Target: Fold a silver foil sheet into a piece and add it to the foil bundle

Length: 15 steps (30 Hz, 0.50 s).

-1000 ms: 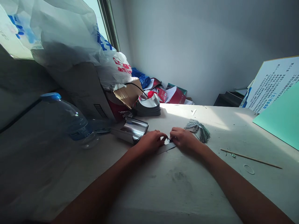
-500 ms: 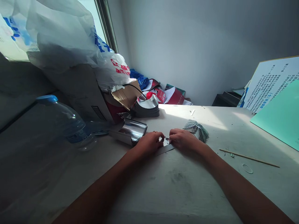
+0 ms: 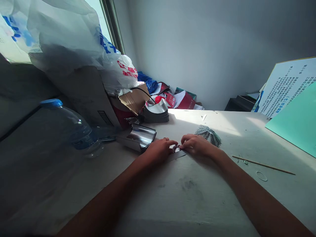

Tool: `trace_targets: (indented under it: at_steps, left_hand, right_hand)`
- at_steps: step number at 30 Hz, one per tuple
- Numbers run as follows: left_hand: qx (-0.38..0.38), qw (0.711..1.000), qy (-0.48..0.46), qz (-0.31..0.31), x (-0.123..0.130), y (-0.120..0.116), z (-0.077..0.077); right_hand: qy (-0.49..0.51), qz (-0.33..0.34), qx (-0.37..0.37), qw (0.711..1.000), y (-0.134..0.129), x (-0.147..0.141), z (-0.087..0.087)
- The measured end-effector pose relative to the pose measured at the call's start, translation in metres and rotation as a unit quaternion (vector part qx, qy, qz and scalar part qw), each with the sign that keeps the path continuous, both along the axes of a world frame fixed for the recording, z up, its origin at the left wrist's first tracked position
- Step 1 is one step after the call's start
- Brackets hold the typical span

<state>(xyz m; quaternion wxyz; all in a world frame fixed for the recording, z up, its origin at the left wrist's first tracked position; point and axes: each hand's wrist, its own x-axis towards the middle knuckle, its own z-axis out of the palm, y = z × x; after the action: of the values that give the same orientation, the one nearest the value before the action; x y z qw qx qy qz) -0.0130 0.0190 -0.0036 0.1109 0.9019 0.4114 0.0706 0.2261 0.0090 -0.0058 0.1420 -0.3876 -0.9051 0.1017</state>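
On the table a narrow grey strip (image 3: 178,155) of card or paper lies under both hands, with a small shiny part showing between the fingertips. Bent fingers of my left hand (image 3: 160,148) press on its left part, the index finger reaching toward the middle. My right hand (image 3: 197,144) pinches at the strip's right part, its fingertips close to those of the left. What exactly sits in the pinch is too small to tell. Left of my left hand rests a stack of curved silver sheets (image 3: 142,135). A bundle of thin wire ties (image 3: 209,135) lies just behind my right hand.
A clear bottle (image 3: 81,131) with a blue cap stands at left, near plastic bags (image 3: 66,36) on a box. Another stack of curved sheets (image 3: 156,113) sits at the back. A thin stick (image 3: 264,165), a white ring (image 3: 261,176) and a green sheet (image 3: 296,121) are at right.
My left index finger has stretched out to the right, toward the shiny part. My right hand has shifted slightly, its fingers still pinched at the strip.
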Motion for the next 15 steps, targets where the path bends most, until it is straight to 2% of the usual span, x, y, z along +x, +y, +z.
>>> trace_targets:
  at_steps: [15]
  left_hand:
    - [0.004,1.000,0.009,-0.017,-0.0001,-0.0022,0.0042]
  right_hand:
    - [-0.007,-0.009,0.001,1.000,-0.0004,-0.0015,-0.0001]
